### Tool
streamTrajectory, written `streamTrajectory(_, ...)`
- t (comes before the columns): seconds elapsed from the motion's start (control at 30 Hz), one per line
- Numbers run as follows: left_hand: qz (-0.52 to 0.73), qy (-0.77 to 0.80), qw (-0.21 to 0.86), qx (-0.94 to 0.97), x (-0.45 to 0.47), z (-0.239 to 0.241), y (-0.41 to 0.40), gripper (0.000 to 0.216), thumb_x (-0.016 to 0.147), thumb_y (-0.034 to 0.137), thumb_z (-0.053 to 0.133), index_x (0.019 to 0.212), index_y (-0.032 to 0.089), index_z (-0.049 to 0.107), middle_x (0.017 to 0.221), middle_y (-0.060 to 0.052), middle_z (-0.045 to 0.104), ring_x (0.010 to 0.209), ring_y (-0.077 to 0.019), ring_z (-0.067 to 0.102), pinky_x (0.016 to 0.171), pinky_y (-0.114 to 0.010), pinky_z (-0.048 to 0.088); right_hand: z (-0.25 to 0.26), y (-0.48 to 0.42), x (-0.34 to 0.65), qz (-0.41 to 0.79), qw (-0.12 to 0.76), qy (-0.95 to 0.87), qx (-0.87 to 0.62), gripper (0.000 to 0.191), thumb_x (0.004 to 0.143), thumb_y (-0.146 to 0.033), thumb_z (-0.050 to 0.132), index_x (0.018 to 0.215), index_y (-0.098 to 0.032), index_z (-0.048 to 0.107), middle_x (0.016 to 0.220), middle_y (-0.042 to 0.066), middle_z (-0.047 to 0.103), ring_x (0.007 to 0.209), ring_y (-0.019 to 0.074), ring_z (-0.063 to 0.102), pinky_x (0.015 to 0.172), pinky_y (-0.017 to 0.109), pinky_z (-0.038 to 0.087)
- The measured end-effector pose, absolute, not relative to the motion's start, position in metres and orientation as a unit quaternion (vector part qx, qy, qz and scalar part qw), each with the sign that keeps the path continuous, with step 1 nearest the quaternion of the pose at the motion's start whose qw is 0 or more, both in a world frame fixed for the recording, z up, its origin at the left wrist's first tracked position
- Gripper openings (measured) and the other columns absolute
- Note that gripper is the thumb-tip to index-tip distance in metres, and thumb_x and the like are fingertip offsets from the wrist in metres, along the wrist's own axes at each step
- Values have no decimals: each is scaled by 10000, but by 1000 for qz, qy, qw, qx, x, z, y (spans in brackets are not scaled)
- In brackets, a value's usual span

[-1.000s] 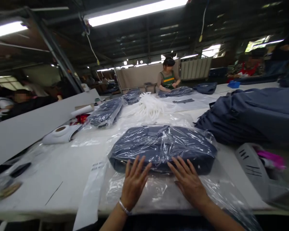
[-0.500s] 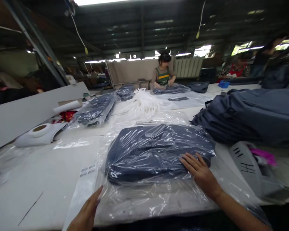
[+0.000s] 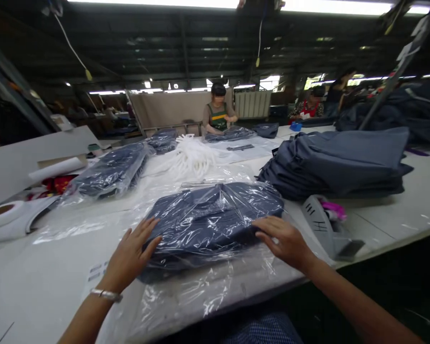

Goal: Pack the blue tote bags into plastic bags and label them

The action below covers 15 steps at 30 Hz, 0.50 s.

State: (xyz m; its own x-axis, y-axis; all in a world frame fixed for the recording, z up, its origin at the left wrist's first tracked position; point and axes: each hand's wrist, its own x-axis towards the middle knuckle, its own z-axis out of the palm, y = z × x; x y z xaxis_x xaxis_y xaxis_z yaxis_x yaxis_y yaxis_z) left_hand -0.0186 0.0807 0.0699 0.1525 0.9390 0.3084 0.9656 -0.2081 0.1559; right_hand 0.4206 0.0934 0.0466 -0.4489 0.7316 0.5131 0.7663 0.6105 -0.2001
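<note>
presses the left hand [image 3: 131,255] flat against the near left edge of the bagged navy garment [image 3: 211,220], fingers spread apart, gripping nothing. lays the right hand [image 3: 283,239] palm down on the near right corner of the same bundle, fingers stretched out and slightly apart on the clear plastic, not clamped. wears a thin bracelet [image 3: 105,295] on the left wrist. sits folded inside its clear bag, that bundle, mid-way along the white bench [image 3: 39,267], between both hands, loose plastic trailing to the near edge. further left: a second bagged garment [image 3: 107,169] and a white tape roll [image 3: 3,217]. just right of the bundle: a grey plastic tool [image 3: 322,224]; behind that, a stack of unbagged folded garments [image 3: 337,162]. behind the bundle: a tangled white heap [image 3: 191,155]. at the far end: a co-worker [image 3: 218,114] over another bagged pile.
</note>
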Motion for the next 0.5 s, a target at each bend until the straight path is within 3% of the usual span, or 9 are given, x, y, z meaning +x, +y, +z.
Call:
streamTrajectory(0.1,-145,-640,45,-753,-15,43,99,586,972,521,285,1458,213,396,1510,-68,436,1438,-264,318,1161,-534,289,42,138,432,-106,280,-817,-493,400,988,-380,464,1340,-221,569,1393,75,566,1333,264,465,1155,512,284)
streamTrajectory(0.2,-160,-629,98,-754,-22,8,89,574,977,490,320,1485,223,348,1535,-68,399,1453,-253,285,1171,-503,275,0,163,450,-122,225,-799,-544,490,977,-444,459,1418,-231,488,1521,98,409,1425,314,310,1144,578,241)
streamTrajectory(0.37,-193,-603,178,-753,-16,-44,71,587,969,440,365,1512,227,296,1566,-95,336,1456,-303,265,1182,-559,198,-72,155,457,-131,211,-773,-583,547,993,-438,382,1505,-253,335,1581,88,297,1459,280,234,1162,561,205)
streamTrajectory(0.5,-201,-621,170,-738,-4,-48,72,577,968,382,410,1517,265,274,1562,-84,347,1449,-309,283,1181,-581,201,-77,151,456,-134,198,-774,-587,537,999,-425,349,1497,-226,367,1572,101,314,1445,283,270,1173,522,199)
